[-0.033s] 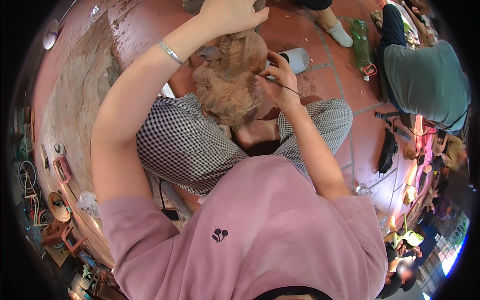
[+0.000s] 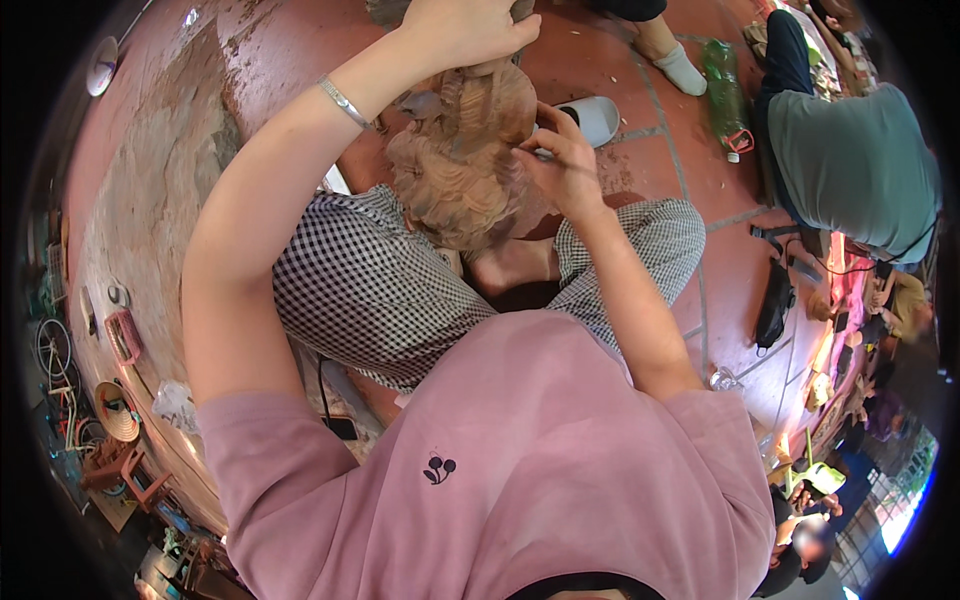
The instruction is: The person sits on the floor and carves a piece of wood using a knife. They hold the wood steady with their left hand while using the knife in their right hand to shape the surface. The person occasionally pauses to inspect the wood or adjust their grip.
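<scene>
A brown carved wooden piece, cut with wavy, folded grooves, stands in front of my crossed legs. My left hand reaches over its upper end, fingers bent round it; the fingertips are partly cut off by the picture's top edge. Close against the carving's right side is my right hand, its thumb and fingers drawn together in a pinch. The thin dark rod-like tool in that pinch hardly shows now, and its tip cannot be made out.
A white slipper lies beyond my right hand. Farther right are a green plastic bottle, a sock-clad foot and a seated person in a grey-green shirt. A large wood slab extends along the left, with a pink-handled brush on it.
The thin dark tool stood out clearly across my right palm before; now it hardly shows. My right hand has shifted very slightly. My left hand and the carving keep their places.
</scene>
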Tool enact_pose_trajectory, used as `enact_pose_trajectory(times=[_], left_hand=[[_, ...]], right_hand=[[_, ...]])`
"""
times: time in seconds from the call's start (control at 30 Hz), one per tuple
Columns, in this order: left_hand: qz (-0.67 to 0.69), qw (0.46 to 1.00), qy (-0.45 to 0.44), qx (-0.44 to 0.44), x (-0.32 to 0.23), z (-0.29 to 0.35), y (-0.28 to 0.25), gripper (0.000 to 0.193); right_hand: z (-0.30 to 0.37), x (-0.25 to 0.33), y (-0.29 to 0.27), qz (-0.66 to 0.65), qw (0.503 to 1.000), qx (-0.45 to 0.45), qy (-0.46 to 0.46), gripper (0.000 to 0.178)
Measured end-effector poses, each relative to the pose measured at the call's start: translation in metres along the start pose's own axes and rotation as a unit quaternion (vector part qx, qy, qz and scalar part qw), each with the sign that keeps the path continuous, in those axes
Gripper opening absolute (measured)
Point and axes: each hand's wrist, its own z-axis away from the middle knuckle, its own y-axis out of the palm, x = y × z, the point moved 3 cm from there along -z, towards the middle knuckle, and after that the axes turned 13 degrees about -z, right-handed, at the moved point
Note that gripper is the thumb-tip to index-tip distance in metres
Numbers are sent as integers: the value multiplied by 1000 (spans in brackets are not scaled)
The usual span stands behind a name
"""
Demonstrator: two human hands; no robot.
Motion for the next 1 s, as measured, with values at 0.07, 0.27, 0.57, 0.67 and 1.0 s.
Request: enact_pose_trajectory(times=[0.07,0.27,0.57,0.67,1.0], left_hand=[[-1,1000,-2,4,0,1,3,34],[2,1000,-13,16,0,2,2,34],[9,998,-16,53,1,-1,-1,34],[13,998,-15,55,0,-1,-3,35],[0,999,-12,42,-2,-1,-1,36]], right_hand=[[-12,-12,-9,-45,995,40,73,15],[-5,-7,-3,-52,995,25,81,16],[17,-23,-2,-203,944,-77,249,21],[40,-24,4,-320,897,-82,295,20],[54,-25,17,-182,952,-127,210,23]])
